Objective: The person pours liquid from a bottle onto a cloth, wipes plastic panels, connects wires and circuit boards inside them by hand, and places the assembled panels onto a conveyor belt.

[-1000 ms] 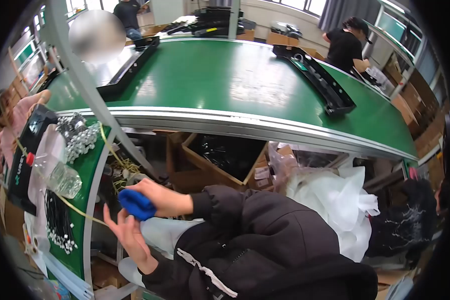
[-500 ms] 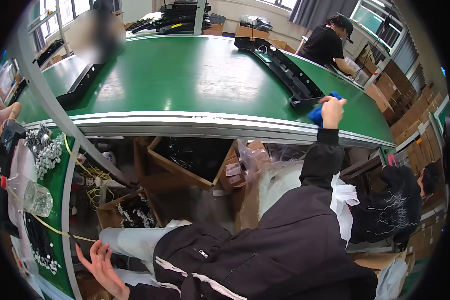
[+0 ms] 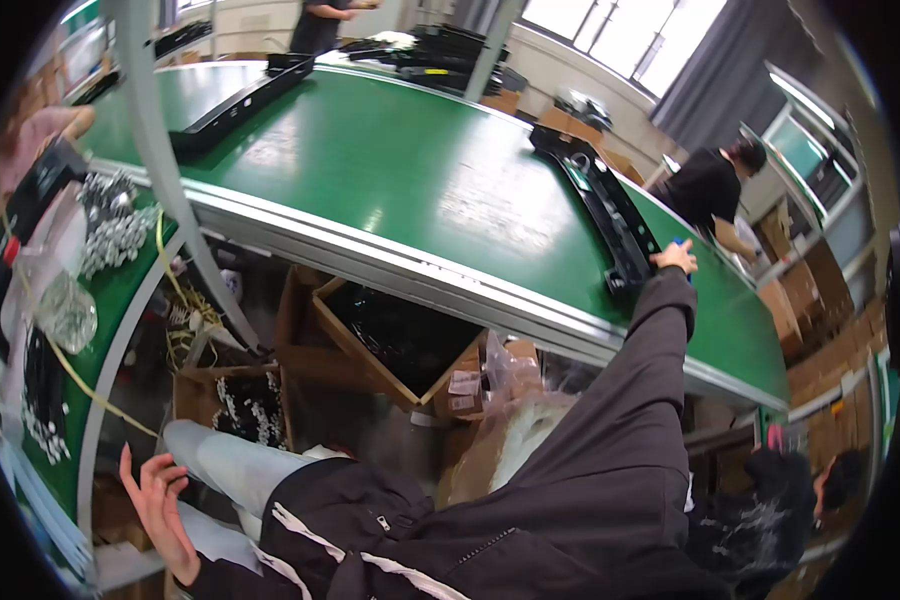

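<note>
My right hand [image 3: 676, 257] reaches far forward over the green belt [image 3: 370, 160]. Its fingers are closed on a blue cloth [image 3: 678, 241], of which only a small bit shows. Right beside that hand lies a long black channel-shaped part [image 3: 610, 215], its near end close to my fingers; whether they touch is not clear. My left hand [image 3: 160, 505] hangs low by my knee, fingers apart and holding nothing. Just above it dangles the end of a thin yellow strap [image 3: 110, 405].
Another black part [image 3: 245, 105] lies farther left on the belt. The left side table holds a clear bottle [image 3: 65, 310] and bundled white-tipped cables [image 3: 115, 225]. Cardboard boxes [image 3: 400, 340] stand under the belt. A person in black [image 3: 705, 190] works at the far right.
The view has turned, shifting the scene. My right arm stretches farther along the black part with the cloth, which is now mostly hidden. My left hand stays open.
</note>
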Tool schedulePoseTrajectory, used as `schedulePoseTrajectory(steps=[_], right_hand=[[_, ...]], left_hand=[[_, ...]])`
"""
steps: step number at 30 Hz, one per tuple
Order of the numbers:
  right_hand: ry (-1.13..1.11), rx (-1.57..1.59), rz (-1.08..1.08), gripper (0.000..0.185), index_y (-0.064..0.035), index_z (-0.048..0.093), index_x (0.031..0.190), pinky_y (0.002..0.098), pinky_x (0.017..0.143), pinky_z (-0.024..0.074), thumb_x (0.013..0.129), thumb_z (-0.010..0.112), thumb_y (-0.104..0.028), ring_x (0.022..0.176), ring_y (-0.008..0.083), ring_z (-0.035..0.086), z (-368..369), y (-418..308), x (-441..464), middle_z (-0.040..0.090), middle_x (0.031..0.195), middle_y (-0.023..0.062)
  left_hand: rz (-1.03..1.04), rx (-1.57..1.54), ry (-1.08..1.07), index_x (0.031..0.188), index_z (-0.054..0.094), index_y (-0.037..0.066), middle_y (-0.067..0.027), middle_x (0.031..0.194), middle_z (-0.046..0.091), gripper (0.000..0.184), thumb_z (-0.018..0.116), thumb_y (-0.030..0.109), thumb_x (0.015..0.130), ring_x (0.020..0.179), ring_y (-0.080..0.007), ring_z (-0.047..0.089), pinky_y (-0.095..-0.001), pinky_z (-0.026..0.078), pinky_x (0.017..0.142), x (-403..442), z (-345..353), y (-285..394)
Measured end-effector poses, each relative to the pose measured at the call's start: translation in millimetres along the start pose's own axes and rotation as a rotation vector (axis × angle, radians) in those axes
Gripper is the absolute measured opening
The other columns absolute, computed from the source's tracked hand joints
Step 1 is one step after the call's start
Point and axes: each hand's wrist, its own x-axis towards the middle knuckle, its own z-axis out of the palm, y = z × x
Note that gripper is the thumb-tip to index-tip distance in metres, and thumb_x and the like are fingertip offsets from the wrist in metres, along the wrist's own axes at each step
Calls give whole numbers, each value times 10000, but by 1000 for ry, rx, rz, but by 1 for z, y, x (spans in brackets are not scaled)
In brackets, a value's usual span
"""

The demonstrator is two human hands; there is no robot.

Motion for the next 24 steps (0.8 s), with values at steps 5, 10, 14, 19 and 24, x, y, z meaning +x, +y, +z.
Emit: schedulePoseTrajectory(steps=[5,10,14,19,24], right_hand=[[4,77,-94,558,-120,655,1079,496,912,420,604,834,-351,1139,321,510,13,-5,4,380,1370,16],[422,106,-280,340,-56,675,889,491,797,472,684,757,-313,1040,313,541,-37,-4,-15,373,1364,36],[819,216,-339,183,-63,676,816,448,697,498,768,659,-239,947,307,550,-125,-5,-52,400,1336,54],[1297,474,-599,123,-18,681,782,405,817,481,749,673,-136,1038,336,548,-223,-9,-118,463,1316,110],[1417,816,-789,123,-68,692,777,398,885,491,696,780,-95,1107,371,526,-254,-34,-183,498,1240,184]], left_hand=[[-1,17,29,1405,231,59,-108,1073,524,629,520,212,869,896,-166,559,-270,417,811,-8,3,-1],[-26,24,-15,1402,238,67,-106,1072,534,615,512,210,871,887,-159,561,-273,412,803,-3,6,-7],[-7,9,-1,1410,217,73,-107,1070,542,619,505,190,874,877,-164,571,-277,418,800,-5,12,-1],[137,-47,-44,1437,103,73,-153,1059,559,772,561,197,828,875,-206,590,-293,445,786,-17,27,9],[294,-92,-88,1436,-88,134,-242,1082,542,945,600,268,802,898,-302,595,-354,456,782,-53,44,35]])
